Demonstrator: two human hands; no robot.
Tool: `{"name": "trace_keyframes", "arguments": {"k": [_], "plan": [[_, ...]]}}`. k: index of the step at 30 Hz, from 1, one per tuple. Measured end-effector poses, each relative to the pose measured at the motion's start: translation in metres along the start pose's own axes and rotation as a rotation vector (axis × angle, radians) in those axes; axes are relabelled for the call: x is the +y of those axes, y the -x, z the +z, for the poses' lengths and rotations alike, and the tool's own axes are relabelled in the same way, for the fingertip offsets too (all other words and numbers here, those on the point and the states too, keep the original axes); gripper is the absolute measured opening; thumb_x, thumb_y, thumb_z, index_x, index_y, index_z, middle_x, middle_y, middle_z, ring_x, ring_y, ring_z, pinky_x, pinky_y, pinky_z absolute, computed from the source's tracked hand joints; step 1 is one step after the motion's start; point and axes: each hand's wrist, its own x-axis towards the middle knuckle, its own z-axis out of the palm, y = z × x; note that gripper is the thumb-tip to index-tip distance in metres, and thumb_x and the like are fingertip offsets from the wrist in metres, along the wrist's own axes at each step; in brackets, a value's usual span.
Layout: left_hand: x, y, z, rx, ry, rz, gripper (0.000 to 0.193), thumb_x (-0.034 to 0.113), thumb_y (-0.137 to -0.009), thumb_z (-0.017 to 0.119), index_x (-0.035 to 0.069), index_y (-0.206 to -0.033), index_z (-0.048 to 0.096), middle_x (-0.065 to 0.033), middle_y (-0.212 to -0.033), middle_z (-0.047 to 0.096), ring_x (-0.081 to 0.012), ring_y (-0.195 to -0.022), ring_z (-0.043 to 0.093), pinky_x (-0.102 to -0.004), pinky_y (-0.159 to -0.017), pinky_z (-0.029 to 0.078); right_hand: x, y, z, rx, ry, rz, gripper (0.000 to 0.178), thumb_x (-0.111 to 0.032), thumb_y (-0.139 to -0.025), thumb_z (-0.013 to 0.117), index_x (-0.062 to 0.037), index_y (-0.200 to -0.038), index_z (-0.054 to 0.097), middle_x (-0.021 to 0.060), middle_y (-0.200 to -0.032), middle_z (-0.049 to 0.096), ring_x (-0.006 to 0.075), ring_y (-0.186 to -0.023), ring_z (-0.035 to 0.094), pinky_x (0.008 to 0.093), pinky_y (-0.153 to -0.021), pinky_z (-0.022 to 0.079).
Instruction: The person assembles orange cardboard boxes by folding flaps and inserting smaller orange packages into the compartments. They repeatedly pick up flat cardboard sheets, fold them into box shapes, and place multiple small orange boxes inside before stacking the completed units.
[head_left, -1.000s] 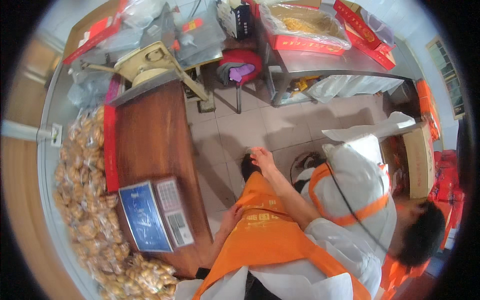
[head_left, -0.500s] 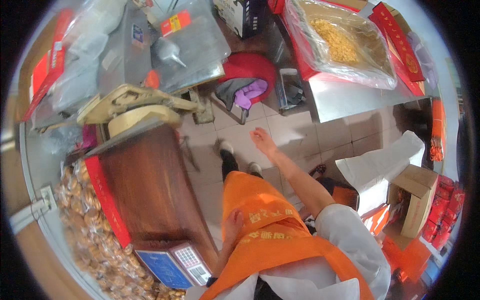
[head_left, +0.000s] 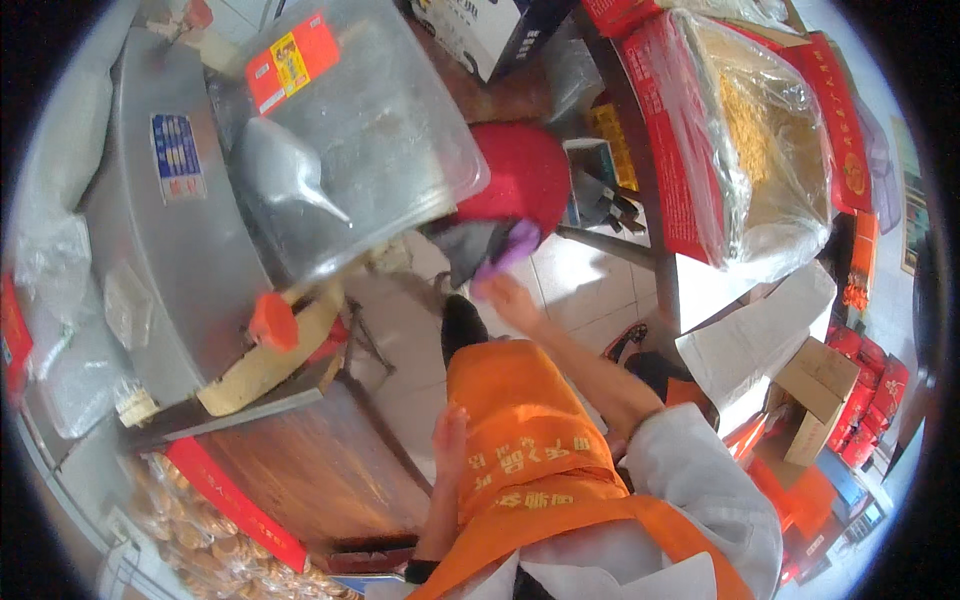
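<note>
My right hand (head_left: 512,303) reaches forward to a purple cloth (head_left: 512,248), its fingers closed at the cloth's lower end. The cloth lies with a dark grey cloth (head_left: 470,250) at the near edge of a round red stool seat (head_left: 515,175). Low on the left, my left hand (head_left: 450,438) hangs beside the orange apron (head_left: 525,420); its fingers look loosely stretched, with nothing seen in them.
Left of the stool, a metal box-like machine (head_left: 165,210) adjoins a metal lid (head_left: 370,130) bearing a white scoop (head_left: 280,175). A wooden table (head_left: 310,465) stands at near left. Right: a plastic-lined red box (head_left: 670,130) with yellow crumbs and an open carton (head_left: 815,385).
The view has moved forward and left, bringing the metal machine and stool closer. My right hand has gone from above the floor to the purple cloth. The table has slid toward the lower edge.
</note>
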Motion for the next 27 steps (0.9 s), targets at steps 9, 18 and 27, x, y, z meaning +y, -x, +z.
{"name": "trace_keyframes", "arguments": {"k": [9, 18, 27], "plan": [[0.096, -0.029, 0.073, -0.160, 0.097, 0.014, 0.045, 0.018, -0.080, 0.061, 0.000, -0.117, 0.045, -0.0072, -0.105, 0.054, -0.0180, -0.091, 0.054, -0.0298, -0.076, 0.046, -0.092, 0.092, -0.059, -0.401, -0.499, 0.354, 0.024, -0.024, -0.090, 0.050, -0.0054, -0.105, 0.052, 0.0045, -0.096, 0.054, 0.0174, -0.087, 0.055, 0.0312, -0.079, 0.044], [0.248, 0.015, 0.033, 0.054, 0.202, 0.722, 0.034, 0.020, -0.082, 0.055, -0.003, -0.107, 0.050, -0.0130, -0.106, 0.055, -0.0215, -0.093, 0.054, -0.0335, -0.080, 0.044, 0.110, -0.035, -0.102, 0.296, -0.751, 0.768, 0.093, -0.048, -0.073, 0.066, -0.0121, -0.139, 0.011, 0.0079, -0.138, 0.029, 0.0274, -0.124, 0.030, 0.0432, -0.097, 0.030], [0.269, -0.059, 0.100, 0.395, -0.488, 0.944, 0.055, 0.020, -0.089, 0.047, -0.001, -0.135, 0.025, -0.0150, -0.136, 0.031, -0.0232, -0.125, 0.031, -0.0346, -0.103, 0.022, 0.131, -0.083, -0.063, 0.413, -1.352, 0.453, 0.056, -0.025, -0.073, 0.072, -0.0121, -0.120, 0.045, 0.0013, -0.113, 0.055, 0.0161, -0.101, 0.053, 0.0334, -0.084, 0.043]]}}
